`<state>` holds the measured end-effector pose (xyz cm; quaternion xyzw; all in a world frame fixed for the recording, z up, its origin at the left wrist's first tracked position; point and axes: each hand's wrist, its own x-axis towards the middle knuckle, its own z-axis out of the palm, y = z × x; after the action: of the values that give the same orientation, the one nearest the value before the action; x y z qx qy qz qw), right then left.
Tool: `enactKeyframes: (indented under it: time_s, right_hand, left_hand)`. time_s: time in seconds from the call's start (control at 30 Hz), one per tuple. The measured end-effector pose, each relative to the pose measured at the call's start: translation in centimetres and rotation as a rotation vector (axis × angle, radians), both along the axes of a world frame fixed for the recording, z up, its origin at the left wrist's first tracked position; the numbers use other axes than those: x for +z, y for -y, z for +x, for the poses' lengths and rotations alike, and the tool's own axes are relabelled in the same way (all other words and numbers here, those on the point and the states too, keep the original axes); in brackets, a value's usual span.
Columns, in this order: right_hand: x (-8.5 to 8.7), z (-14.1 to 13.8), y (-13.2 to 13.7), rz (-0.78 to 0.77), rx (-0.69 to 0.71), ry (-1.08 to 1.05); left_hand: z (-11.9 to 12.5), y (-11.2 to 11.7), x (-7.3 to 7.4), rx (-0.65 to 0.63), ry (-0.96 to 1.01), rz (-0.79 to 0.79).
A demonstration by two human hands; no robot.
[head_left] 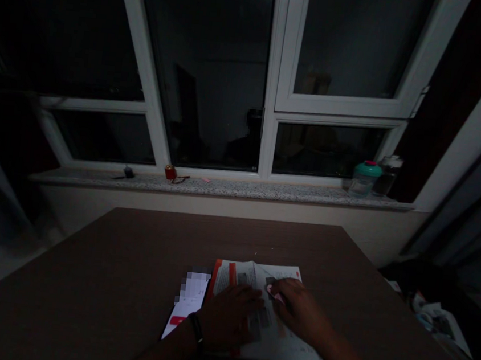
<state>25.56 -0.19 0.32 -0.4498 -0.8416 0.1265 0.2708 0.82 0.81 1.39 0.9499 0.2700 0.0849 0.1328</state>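
Observation:
An open printed booklet point(292, 346) with white pages and orange-red strips lies on the dark brown table. My left hand point(229, 313), with a dark band at its wrist, rests flat across the left page and the middle fold, fingers stretched out. Over the right page, my right hand point(302, 309) has its fingers closed around a small pink object point(274, 292). Most of that object is hidden by the fingers, so its kind does not show. Left of the booklet lies a phone point(189, 295) with a lit screen, partly covered by my left forearm.
The brown table point(129, 254) reaches to the wall below a window. On the speckled sill point(231, 187) stand a small red spool-like item point(169, 172), a small dark item point(128, 171) and a teal-topped bottle point(365, 179) beside a clear one point(387, 175). Papers point(440, 321) lie in a pile at right.

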Motion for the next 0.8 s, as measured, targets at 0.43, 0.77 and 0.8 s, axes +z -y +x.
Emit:
enactKeyframes:
  time_s: [0.43, 0.77, 0.8]
  right_hand:
    - [0.0, -0.5, 0.4, -0.009, 0.048, -0.028]
    - [-1.6, -1.6, 0.4, -0.105, -0.049, -0.121]
    - [-1.7, -1.6, 0.2, -0.108, -0.048, -0.126]
  left_hand:
    - [1.4, 0.4, -1.2, 0.131, 0.027, 0.052]
    - [1.9, 0.9, -0.4, 0.148, 0.040, 0.060]
    - [1.9, 1.0, -0.4, 0.153, 0.036, 0.065]
